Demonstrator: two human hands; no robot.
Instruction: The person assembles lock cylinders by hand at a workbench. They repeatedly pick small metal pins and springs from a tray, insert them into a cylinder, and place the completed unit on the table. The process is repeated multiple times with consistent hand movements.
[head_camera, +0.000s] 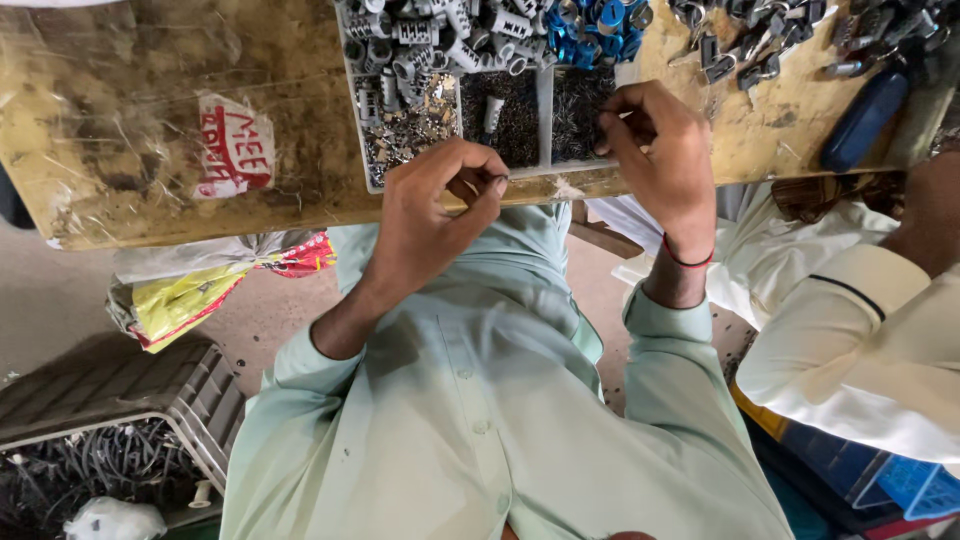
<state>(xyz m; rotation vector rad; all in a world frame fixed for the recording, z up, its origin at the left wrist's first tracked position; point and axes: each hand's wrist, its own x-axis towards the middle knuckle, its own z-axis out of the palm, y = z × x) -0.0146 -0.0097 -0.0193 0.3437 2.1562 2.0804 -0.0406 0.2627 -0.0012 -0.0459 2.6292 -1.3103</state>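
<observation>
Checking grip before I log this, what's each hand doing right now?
Left hand: fingers pinched shut on a tiny metal part.
Right hand: fingertips curled over the tray; contents cannot be told.

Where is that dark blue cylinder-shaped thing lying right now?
In the head view, the dark blue cylinder lies tilted on the worn wooden table at its right end, just below a heap of small dark metal parts and right of the person's right hand.

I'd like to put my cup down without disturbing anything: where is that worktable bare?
Bare board lies left of the parts tray, around the red-lettered label. Another patch sits between the tray and the blue handle. It is crowded at the tray, where the left hand and right hand work.
</observation>
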